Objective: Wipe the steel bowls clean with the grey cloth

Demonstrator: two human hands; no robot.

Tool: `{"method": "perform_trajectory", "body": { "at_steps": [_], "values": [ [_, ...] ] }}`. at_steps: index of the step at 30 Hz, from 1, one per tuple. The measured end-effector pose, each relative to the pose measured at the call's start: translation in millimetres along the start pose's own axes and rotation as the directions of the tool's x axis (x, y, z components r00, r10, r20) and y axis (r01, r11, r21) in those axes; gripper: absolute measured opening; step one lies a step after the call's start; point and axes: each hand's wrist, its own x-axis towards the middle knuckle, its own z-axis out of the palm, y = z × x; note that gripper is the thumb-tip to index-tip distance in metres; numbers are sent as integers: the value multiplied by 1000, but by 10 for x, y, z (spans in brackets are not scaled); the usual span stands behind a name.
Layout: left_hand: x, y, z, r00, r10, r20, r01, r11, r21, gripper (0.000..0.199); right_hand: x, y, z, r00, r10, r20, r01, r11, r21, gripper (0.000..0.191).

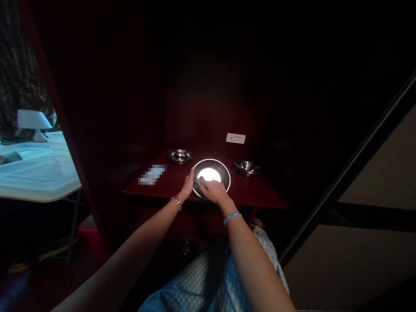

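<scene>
A shiny round metal bowl (224, 170) sits at the front of the dark red shelf, tilted towards me, with a bright glare on its inner face. Wrapped against its left rim is my left hand (187, 185), which grips the bowl. My right hand (212, 190) reaches over the bowl's lower part with its fingers curled together against the inside. Whatever those fingers hold, if anything, is lost among dark reflections. Two more metal bowls stand farther back, one bowl (180, 157) at the left and another bowl (247, 169) at the right.
A blurred-out pale flat item (152, 174) lies on the shelf's (260, 196) left side. A white socket plate (235, 138) is on the back wall. Left of the cabinet wall are a white table (39, 180) with a lamp (34, 121) and a red bin (92, 236).
</scene>
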Motion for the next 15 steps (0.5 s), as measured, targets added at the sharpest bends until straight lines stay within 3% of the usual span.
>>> {"method": "perform_trajectory", "body": {
  "at_steps": [7, 15],
  "values": [
    [-49, 59, 28, 1000, -8, -21, 8, 1000, -4, 72, -3, -17, -22, 1000, 10, 9, -8, 986, -167, 49],
    [-110, 143, 38, 1000, -25, -11, 25, 1000, 4, 70, -11, -4, -26, 994, 112, -5, -112, 981, -156, 48]
  ]
}}
